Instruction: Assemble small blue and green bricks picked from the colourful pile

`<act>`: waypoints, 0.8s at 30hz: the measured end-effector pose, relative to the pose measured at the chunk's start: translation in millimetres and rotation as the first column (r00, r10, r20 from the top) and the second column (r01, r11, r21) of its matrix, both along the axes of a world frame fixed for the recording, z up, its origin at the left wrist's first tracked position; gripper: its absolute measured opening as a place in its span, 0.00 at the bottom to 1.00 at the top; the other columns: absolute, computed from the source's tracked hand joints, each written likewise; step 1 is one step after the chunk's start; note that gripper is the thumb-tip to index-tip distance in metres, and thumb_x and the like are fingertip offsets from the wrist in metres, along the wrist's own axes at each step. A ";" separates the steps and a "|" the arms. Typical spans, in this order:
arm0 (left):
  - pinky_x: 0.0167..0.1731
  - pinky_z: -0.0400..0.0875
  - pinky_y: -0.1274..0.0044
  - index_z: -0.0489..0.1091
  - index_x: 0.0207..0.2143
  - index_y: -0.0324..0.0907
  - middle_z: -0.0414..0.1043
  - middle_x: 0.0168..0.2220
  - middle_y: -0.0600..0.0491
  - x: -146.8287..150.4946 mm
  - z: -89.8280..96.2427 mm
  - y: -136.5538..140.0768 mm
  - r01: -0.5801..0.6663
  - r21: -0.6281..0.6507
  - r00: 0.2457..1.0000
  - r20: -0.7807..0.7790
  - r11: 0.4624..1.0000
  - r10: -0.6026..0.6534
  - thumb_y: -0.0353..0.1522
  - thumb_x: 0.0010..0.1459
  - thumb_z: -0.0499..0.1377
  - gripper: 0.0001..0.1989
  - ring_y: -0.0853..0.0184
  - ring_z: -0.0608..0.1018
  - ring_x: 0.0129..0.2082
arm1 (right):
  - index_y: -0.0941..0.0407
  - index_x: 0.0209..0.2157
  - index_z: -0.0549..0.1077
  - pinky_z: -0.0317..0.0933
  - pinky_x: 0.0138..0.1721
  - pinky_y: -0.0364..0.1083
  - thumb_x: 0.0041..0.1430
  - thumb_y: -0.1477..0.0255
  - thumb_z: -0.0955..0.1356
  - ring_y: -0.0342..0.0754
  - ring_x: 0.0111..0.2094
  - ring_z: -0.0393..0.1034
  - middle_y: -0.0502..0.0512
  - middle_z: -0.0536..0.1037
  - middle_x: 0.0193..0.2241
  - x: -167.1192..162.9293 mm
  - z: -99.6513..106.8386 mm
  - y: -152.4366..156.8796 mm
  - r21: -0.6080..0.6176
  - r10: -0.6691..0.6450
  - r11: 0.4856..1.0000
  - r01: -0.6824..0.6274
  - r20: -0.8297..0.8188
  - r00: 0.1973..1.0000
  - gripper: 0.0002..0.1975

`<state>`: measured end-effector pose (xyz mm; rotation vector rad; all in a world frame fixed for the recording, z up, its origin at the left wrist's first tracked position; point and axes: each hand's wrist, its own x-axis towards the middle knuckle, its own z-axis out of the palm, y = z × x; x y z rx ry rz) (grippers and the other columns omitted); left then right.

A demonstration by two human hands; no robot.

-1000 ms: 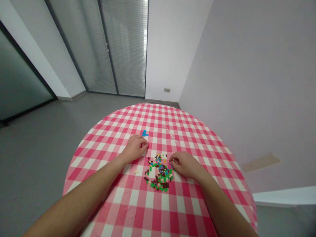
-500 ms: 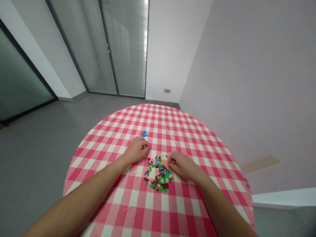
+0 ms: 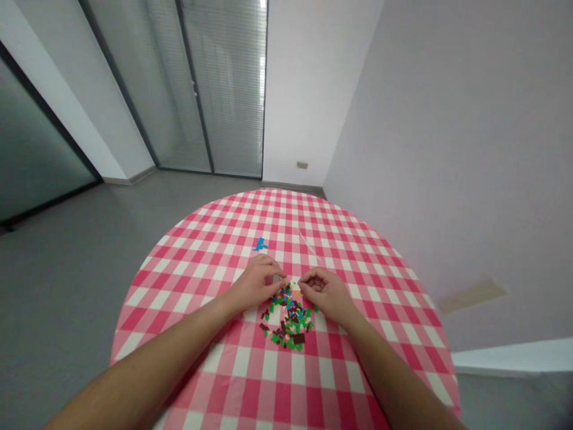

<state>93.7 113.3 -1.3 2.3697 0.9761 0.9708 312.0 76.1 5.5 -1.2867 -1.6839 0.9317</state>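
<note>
Two hands, head view: both are meeting at the far edge of the pile of small bricks [image 3: 289,316] on the round checked worktop [image 3: 358,358].
Left hand [image 3: 256,282]: it is sliding in from the blue bricks [image 3: 259,244], now well behind it; fingers are bunched together, on what I cannot tell.
Right hand [image 3: 323,289]: it is shifting left toward the other hand; fingers are curled shut, contents hidden.
Change: the hands are closing on each other, so the work seems to be moving to the pile's far edge.

Both hands (left [image 3: 255,285], right [image 3: 323,291]) over brick pile [image 3: 289,316], checked tablecloth [image 3: 268,382]
</note>
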 end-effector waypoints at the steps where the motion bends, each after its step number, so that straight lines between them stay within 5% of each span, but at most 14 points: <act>1: 0.47 0.67 0.64 0.78 0.35 0.46 0.77 0.35 0.51 1.8 1.5 -2.9 0.010 -0.003 1.000 0.016 1.000 -0.010 0.34 0.59 0.63 0.04 0.61 0.75 0.41 | 0.55 0.30 0.72 0.65 0.29 0.44 0.51 0.65 0.71 0.46 0.27 0.71 0.53 0.77 0.26 -0.7 -1.5 0.9 -0.019 -0.009 1.000 0.008 -0.063 0.998 0.09; 7: 0.44 0.69 0.66 0.78 0.33 0.47 0.76 0.32 0.52 9.7 3.2 -12.2 -0.008 0.011 0.995 0.102 1.000 0.006 0.35 0.59 0.63 0.04 0.62 0.75 0.38 | 0.54 0.28 0.66 0.63 0.25 0.44 0.46 0.57 0.76 0.44 0.21 0.68 0.49 0.75 0.21 -3.7 -2.8 2.7 -0.176 -0.034 0.984 -0.012 -0.260 0.965 0.20; 15: 0.41 0.68 0.69 0.77 0.33 0.45 0.75 0.32 0.52 12.5 3.5 -16.5 -0.008 0.117 0.996 0.085 0.993 -0.002 0.34 0.61 0.61 0.06 0.64 0.74 0.36 | 0.54 0.28 0.66 0.65 0.27 0.44 0.48 0.58 0.76 0.46 0.24 0.73 0.48 0.75 0.20 -12.4 -1.5 -3.5 -0.231 -0.031 0.972 -0.043 -0.306 0.951 0.19; 20: 0.43 0.69 0.67 0.77 0.34 0.46 0.76 0.33 0.52 8.8 2.7 -11.9 -0.033 0.119 0.998 0.051 0.992 0.027 0.33 0.60 0.60 0.05 0.62 0.75 0.38 | 0.54 0.29 0.68 0.64 0.26 0.44 0.50 0.60 0.74 0.46 0.23 0.71 0.49 0.74 0.20 -15.3 -2.9 -4.5 -0.186 -0.048 0.982 0.001 -0.247 0.968 0.15; 24: 0.46 0.68 0.66 0.78 0.33 0.45 0.77 0.35 0.50 -14.3 -1.9 13.0 -0.235 0.107 0.971 -0.012 0.966 0.237 0.32 0.60 0.59 0.07 0.61 0.75 0.40 | 0.54 0.28 0.69 0.65 0.28 0.45 0.52 0.62 0.73 0.48 0.26 0.72 0.52 0.77 0.23 -9.2 -4.9 0.0 -0.082 -0.143 0.988 0.131 -0.181 0.973 0.12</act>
